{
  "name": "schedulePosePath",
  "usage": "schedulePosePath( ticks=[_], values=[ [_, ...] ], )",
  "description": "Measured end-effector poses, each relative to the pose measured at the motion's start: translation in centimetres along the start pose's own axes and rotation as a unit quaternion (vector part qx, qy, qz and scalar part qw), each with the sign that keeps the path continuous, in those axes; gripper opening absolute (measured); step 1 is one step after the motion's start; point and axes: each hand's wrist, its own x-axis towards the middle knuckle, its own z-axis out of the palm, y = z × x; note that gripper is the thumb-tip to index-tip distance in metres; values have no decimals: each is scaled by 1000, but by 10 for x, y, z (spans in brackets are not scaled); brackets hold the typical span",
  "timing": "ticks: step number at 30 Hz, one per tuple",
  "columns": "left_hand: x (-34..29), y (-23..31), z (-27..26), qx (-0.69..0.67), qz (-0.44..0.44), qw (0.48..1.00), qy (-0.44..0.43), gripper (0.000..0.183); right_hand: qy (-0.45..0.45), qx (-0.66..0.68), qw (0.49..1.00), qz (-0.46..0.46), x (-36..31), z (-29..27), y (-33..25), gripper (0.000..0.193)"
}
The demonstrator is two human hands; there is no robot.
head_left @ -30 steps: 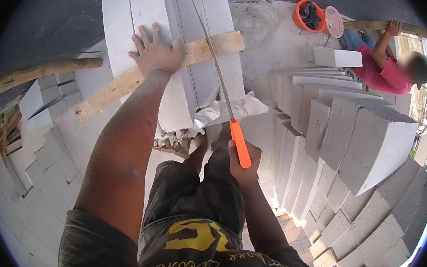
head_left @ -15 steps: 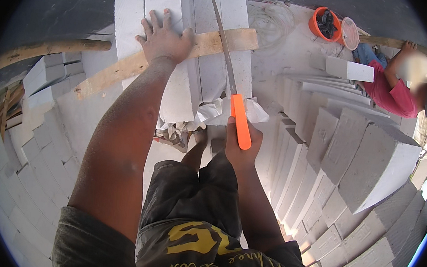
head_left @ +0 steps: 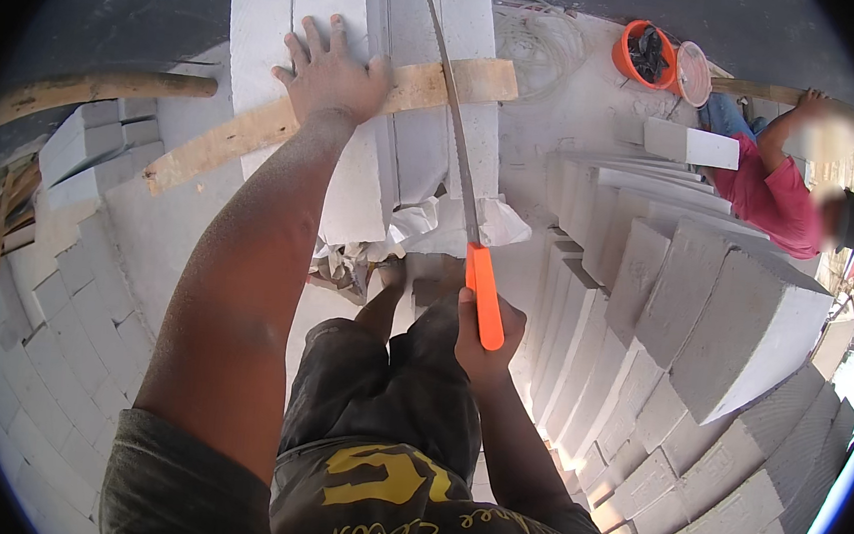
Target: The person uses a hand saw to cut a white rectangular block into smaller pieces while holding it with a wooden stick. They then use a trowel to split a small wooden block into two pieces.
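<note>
A long hand saw [head_left: 454, 139] is held by its orange handle [head_left: 485, 297], around which the right hand [head_left: 487, 337] is closed; its thin blade, probably flexible, lies across white blocks [head_left: 356, 151]; the left hand [head_left: 334, 74] is pressed flat, fingers spread, on a wooden plank [head_left: 257, 128]; the blocks seem light but crumbly; stacked blocks [head_left: 705, 309] are seen nearby.
</note>
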Motion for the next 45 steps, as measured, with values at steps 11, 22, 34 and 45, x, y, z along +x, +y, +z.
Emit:
schedulePosePath(
  ticks=[11, 22, 34, 45],
  values=[
    [4, 3, -1, -14, 2, 1000, -24, 83, -37, 10, 996, 77, 23, -2, -13, 10],
    [-1, 2, -6, -13, 3, 999, -45, 85, -86, 1, 988, 126, 38, 1, -7, 11],
    [1, 2, -10, -29, 6, 998, -47, 84, -80, -19, 990, 112, 38, 4, 3, 9],
    [-4, -4, -11, -13, -2, 999, -48, 84, -60, -17, 993, 102, 12, -7, -1, 11]
  ],
)
